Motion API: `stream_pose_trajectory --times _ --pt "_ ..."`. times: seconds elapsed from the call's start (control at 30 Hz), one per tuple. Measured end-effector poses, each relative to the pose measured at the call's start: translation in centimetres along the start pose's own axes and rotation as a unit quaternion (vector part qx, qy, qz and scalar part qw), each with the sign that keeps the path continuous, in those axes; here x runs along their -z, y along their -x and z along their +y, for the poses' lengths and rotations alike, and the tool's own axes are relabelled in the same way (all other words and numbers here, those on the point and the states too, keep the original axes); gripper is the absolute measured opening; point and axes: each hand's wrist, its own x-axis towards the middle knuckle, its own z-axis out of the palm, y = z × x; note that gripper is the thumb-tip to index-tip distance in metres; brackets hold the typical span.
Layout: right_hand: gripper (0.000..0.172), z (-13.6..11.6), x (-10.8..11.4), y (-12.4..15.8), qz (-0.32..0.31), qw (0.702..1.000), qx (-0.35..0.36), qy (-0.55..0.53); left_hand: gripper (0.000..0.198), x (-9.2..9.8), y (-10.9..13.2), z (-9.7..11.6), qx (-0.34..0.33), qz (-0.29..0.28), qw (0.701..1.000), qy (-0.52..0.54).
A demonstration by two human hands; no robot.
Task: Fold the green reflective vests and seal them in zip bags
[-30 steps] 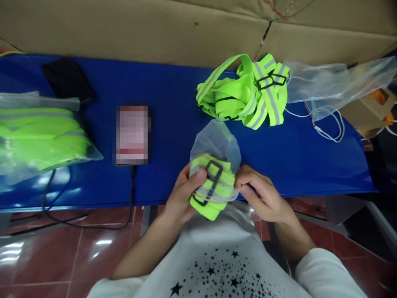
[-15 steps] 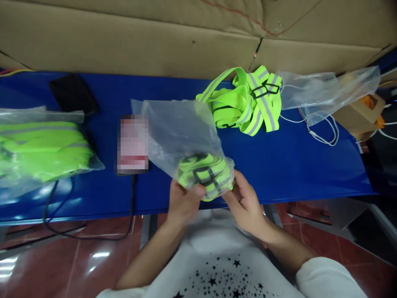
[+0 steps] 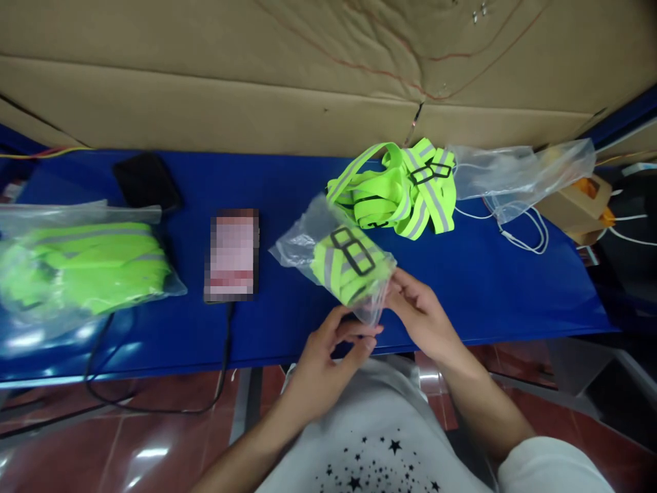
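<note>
The fingers (image 3: 410, 283) of my right hand (image 3: 428, 322) are closed in a pinch on the lower right edge of the clear bag (image 3: 298, 243), thumb against the curled fingers. On my left hand (image 3: 323, 366) they are partly curled, thumb and fingertips a small gap apart, just below the bag's bottom corner; whether they touch the plastic I cannot tell from here. The bag is up in front of me, tilted, over the near half of the blue table (image 3: 487, 294), with a folded strap (image 3: 333, 274) inside, lime and grey, its black buckle (image 3: 354, 251) facing me. Just beyond it sits a loose strap pile (image 3: 374, 203), and whether bag and pile meet I cannot say. To my left, well apart from my hands, I have a blurred-out device (image 3: 233, 257) on a black cable (image 3: 226, 349), then a larger packed bag (image 3: 102, 263).
</note>
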Motion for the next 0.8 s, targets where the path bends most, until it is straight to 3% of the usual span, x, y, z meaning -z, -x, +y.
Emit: stream_pose_trajectory --times 0.07,0.1,0.2,0.27,0.3,0.37,0.43,0.5,0.57,0.63,0.67,0.73,0.8 --pt "0.047 1.0 1.1 0.1 -0.034 0.997 -0.016 0.071 0.022 1.0 1.0 0.2 -0.024 0.008 0.991 -0.128" --pt "0.052 1.4 1.5 0.2 -0.031 0.992 -0.014 0.119 0.014 1.6 1.4 0.4 -0.068 0.025 0.980 -0.184" --pt "0.056 1.8 2.7 0.3 -0.032 0.971 0.050 0.230 0.008 3.3 1.6 1.8 -0.280 0.082 0.903 -0.314" --pt "0.055 1.1 3.4 0.0 -0.079 0.958 0.115 0.251 0.033 4.4 0.5 3.3 -0.376 0.092 0.825 -0.412" --pt "0.053 0.6 3.7 -0.2 -0.112 0.948 0.146 0.259 0.049 4.9 -0.3 4.0 -0.386 0.085 0.793 -0.464" --pt "0.048 -0.7 4.2 -1.0 -0.169 0.923 0.195 0.285 0.083 5.8 -2.4 5.5 -0.355 0.038 0.769 -0.530" --pt "0.041 -1.9 4.6 -2.1 -0.178 0.905 0.226 0.314 0.101 6.3 -4.4 6.8 -0.279 -0.025 0.799 -0.532" --pt "0.041 -2.6 4.8 -3.6 -0.131 0.905 0.237 0.327 0.100 6.5 -5.8 7.6 -0.190 -0.058 0.850 -0.488" --pt "0.056 -2.6 4.9 -5.4 -0.074 0.909 0.227 0.341 0.090 6.4 -6.5 7.9 -0.112 -0.062 0.895 -0.427" --pt "0.070 -2.1 4.7 -7.1 -0.074 0.912 0.200 0.351 0.086 6.4 -6.7 7.8 -0.050 -0.077 0.925 -0.370" --pt "0.069 -1.8 4.5 -7.7 -0.102 0.915 0.182 0.345 0.085 6.4 -6.8 7.6 -0.025 -0.093 0.933 -0.347" --pt "0.048 -1.1 4.1 -8.6 -0.163 0.931 0.146 0.292 0.081 6.6 -7.1 7.3 0.007 -0.128 0.943 -0.308" --pt "0.032 -0.5 3.7 -8.7 -0.190 0.952 0.119 0.210 0.064 6.8 -7.6 6.9 0.006 -0.153 0.954 -0.257"
